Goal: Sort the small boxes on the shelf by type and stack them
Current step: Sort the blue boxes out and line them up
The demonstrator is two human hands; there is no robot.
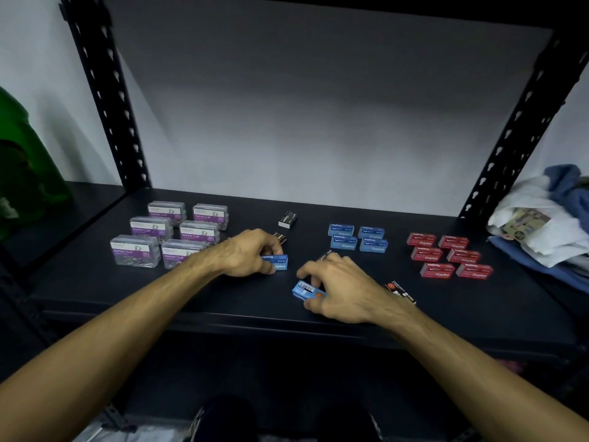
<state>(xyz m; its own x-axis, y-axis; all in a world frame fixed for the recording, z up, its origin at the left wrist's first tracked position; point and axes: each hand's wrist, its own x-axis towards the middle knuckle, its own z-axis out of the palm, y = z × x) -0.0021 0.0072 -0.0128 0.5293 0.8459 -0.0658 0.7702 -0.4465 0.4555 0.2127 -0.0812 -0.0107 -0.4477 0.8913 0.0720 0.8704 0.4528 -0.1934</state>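
- Head view: left hand (247, 252) is gripping an upright blue staples box (276, 262) on the shelf (127, 291), mid-front.
- Right hand (338, 285) is pinching a second, tilted blue box (304, 290) just right of the first.
- Four blue boxes (357, 237) are sitting grouped behind them.

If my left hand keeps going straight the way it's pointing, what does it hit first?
Beyond the blue box it holds, the left hand likely meets the blue staples group; depth is unclear.

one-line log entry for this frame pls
left hand: grips blue staples box | right hand: grips second blue box | both on shelf
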